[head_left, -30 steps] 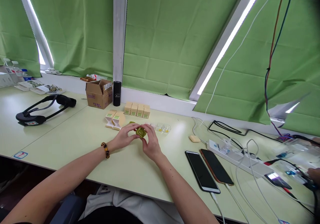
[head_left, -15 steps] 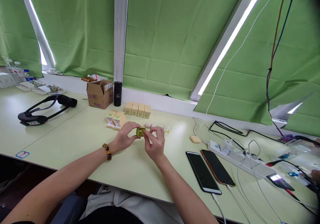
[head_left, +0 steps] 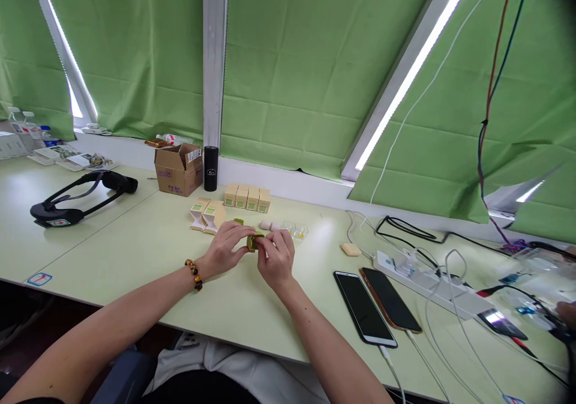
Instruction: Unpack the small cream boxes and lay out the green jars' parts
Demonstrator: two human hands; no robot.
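Note:
A small olive-green piece with a hollow (head_left: 252, 243) is held above the table between my two hands; its exact kind is too small to make out. My left hand (head_left: 225, 247) grips its left side between thumb and fingers. The closed fingertips of my right hand (head_left: 276, 257) press at its right side, and whether they pinch something else is hidden. Just behind my left fingers lies another flat green piece (head_left: 239, 221). Pale pink small pieces (head_left: 269, 226) and clear little cups (head_left: 300, 231) sit beyond my right hand. Two opened cartons (head_left: 212, 214) stand behind my left hand.
Several small boxes (head_left: 246, 197) stand in a row near the wall, beside a black bottle (head_left: 211, 168) and a cardboard box (head_left: 179, 170). A black headset (head_left: 85, 197) lies left. Right are two phones (head_left: 365, 308), a power strip (head_left: 427, 287) and loose cables.
The green piece has tilted in my hands, and my right fingers have shifted slightly down and left. A flat green piece behind my left hand now shows.

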